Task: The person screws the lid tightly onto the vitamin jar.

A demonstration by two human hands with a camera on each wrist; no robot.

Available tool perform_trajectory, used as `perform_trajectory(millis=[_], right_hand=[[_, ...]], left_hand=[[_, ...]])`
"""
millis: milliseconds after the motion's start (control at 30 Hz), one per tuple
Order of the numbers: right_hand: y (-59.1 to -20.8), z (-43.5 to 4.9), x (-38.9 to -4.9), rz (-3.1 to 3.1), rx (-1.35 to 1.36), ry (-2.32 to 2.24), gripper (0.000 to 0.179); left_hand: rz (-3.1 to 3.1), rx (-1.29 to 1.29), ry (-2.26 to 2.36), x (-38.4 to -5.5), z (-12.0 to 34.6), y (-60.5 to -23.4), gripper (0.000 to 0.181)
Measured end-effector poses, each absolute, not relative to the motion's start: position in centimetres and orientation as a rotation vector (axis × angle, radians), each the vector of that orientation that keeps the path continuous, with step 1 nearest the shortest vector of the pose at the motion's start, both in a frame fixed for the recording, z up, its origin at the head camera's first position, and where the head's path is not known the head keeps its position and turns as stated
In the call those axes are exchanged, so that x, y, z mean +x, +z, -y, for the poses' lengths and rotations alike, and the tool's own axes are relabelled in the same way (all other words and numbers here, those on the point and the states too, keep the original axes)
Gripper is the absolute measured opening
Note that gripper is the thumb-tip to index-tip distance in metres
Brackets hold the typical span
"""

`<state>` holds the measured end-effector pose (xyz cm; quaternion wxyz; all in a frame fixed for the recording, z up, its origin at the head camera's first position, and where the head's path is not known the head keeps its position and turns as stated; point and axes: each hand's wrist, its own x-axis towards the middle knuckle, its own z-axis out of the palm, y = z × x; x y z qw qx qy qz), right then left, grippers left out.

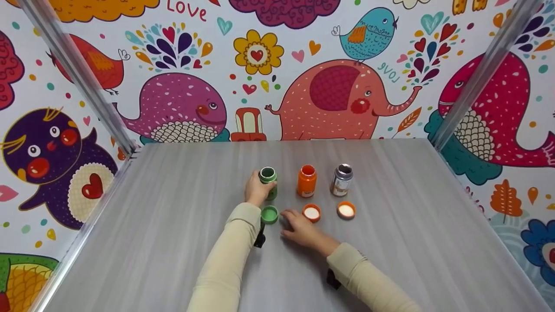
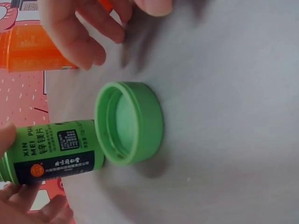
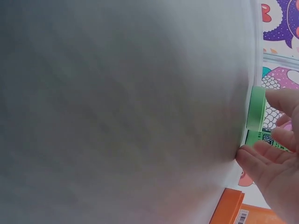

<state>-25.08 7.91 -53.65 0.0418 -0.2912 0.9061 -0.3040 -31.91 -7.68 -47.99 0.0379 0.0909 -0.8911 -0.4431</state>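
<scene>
My left hand (image 1: pixel 257 190) grips a green bottle (image 1: pixel 271 193) that stands upright with its mouth uncovered. In the left wrist view, the label of this bottle carries dark print, with fingers and thumb around its upper part. A green cap (image 1: pixel 269 215) lies inner side up on the table, just in front of the bottle. Beside the cap, to its right, my right hand (image 1: pixel 303 230) hovers low with fingers loosely bent and nothing held. The right wrist view shows that hand (image 3: pixel 275 163) close to the green cap (image 3: pixel 256 108).
An uncapped orange bottle (image 1: pixel 307 182) and an uncapped bottle with a grey neck and white label (image 1: pixel 341 182) stand to the right. Two orange-rimmed caps with pale insides lie before them, a left cap (image 1: pixel 311 213) and a right cap (image 1: pixel 346 210). A patterned wall (image 1: pixel 260 95) borders the table.
</scene>
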Motion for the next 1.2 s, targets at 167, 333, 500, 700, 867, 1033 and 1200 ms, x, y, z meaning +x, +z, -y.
perform_trajectory(millis=[167, 333, 500, 700, 867, 1033, 1200], right_hand=[[-53.7, -7.9, -25.1, -2.791, -0.914, -0.890, 0.047], [-53.7, -8.0, -25.1, -2.782, -0.889, -0.879, 0.048], [-53.5, -8.1, -25.2, -2.757, -0.823, -0.882, 0.050], [-53.1, -8.2, -25.2, -2.729, -0.800, -0.885, 0.050], [-53.0, -8.2, -25.2, -2.722, -0.814, -0.887, 0.050], [-53.2, -8.1, -25.1, -2.729, -0.818, -0.896, 0.050], [-53.3, -8.2, -25.1, -2.761, -0.840, -0.901, 0.049]], left_hand=[[2.733, 0.298, -1.367, -31.8, 8.2, -48.1, 0.053], [2.760, 0.259, -1.323, -31.7, 9.5, -48.1, 0.052], [2.758, 0.231, -1.315, -31.3, 11.6, -48.0, 0.051], [2.753, 0.202, -1.341, -30.4, 14.4, -48.2, 0.058], [2.739, 0.175, -1.383, -29.3, 16.1, -48.6, 0.059], [2.715, 0.104, -1.406, -27.8, 16.8, -48.9, 0.056], [2.705, 0.089, -1.453, -26.7, 16.9, -49.0, 0.054]])
